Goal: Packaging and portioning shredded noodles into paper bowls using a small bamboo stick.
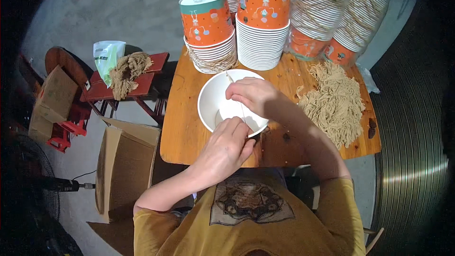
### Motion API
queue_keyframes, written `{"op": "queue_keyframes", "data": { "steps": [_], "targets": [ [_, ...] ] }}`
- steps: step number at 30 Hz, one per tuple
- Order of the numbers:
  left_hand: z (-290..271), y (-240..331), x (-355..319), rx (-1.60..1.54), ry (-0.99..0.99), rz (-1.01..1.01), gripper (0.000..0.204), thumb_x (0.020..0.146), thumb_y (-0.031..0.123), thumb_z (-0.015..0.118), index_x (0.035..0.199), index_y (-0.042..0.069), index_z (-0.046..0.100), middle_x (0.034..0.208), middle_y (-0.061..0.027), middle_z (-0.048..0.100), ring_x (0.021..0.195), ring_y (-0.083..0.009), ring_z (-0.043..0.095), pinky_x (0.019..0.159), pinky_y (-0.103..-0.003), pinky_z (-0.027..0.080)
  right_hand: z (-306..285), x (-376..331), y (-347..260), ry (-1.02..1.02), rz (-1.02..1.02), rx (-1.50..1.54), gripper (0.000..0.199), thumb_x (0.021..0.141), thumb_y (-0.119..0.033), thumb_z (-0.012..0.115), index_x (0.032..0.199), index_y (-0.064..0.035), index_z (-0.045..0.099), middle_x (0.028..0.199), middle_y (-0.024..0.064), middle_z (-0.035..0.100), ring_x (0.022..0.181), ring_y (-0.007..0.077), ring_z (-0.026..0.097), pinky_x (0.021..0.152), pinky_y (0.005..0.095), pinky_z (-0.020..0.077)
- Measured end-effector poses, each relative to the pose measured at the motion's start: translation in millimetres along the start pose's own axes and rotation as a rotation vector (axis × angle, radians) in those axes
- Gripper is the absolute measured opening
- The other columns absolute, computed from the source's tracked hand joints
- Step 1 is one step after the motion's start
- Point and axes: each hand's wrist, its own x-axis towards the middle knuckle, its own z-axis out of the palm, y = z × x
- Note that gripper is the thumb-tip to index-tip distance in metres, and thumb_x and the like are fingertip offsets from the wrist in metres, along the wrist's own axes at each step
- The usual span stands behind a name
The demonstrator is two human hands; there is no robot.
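Note:
A white paper bucket [208,102] stands mouth up near the middle of the table, its inside facing me. My right hand [253,96] is closed over its mouth, pinching a thin cord [229,77] whose end points to the far rim. From there a thin stretch of the cord runs down across the opening to my left hand [226,144]. The left hand is closed at the near rim, its fingertips partly hidden. To the right of the bucket lies a loose heap of tan cords [334,104].
Behind the bucket rise upside-down stacks of orange-and-green paper buckets [208,23], [264,4]; bagged stacks with cords [320,9] stand farther right. The wooden table [182,128] has rounded corners. At left are a red bench [149,73] with more cord, and an open cardboard box [128,170].

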Motion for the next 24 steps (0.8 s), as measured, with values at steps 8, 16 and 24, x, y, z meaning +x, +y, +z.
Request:
{"op": "queue_keyframes", "data": {
  "steps": [8,16,24],
  "targets": [
    [0.3,-10.2,-3.2,-0.046,-0.028,0.046,0.016,0.081,0.003,0.063,0.093,-0.001,0.054,0.090,-0.0156,0.053,0.089,-0.0348,0.054,0.075,-0.042,0.046,-5.0,0.0,-1.4,-0.109,0.088,0.021,0.010,0.089,-0.011,0.053,0.095,-0.0057,0.058,0.091,0.0111,0.062,0.090,0.0310,0.059,0.079,0.0386,0.0457],
    [-8.0,-8.7,-3.8,-0.123,-0.048,0.025,0.019,0.083,0.003,0.061,0.100,0.000,0.052,0.091,-0.0142,0.055,0.088,-0.0319,0.058,0.075,-0.039,0.049,-5.1,3.4,0.5,-0.082,0.072,0.158,0.012,0.091,-0.013,0.052,0.097,-0.0055,0.059,0.093,0.0121,0.063,0.090,0.0297,0.061,0.077,0.0381,0.0473],
    [-11.0,-9.6,-7.0,-0.077,-0.091,-0.031,0.021,0.081,0.002,0.062,0.099,0.001,0.051,0.090,-0.0146,0.054,0.090,-0.0328,0.057,0.076,-0.040,0.048,-7.6,4.6,-4.7,-0.024,0.092,0.180,0.011,0.090,-0.012,0.054,0.096,-0.0055,0.060,0.091,0.0120,0.063,0.089,0.0294,0.061,0.076,0.0378,0.0477]
  ]
}}
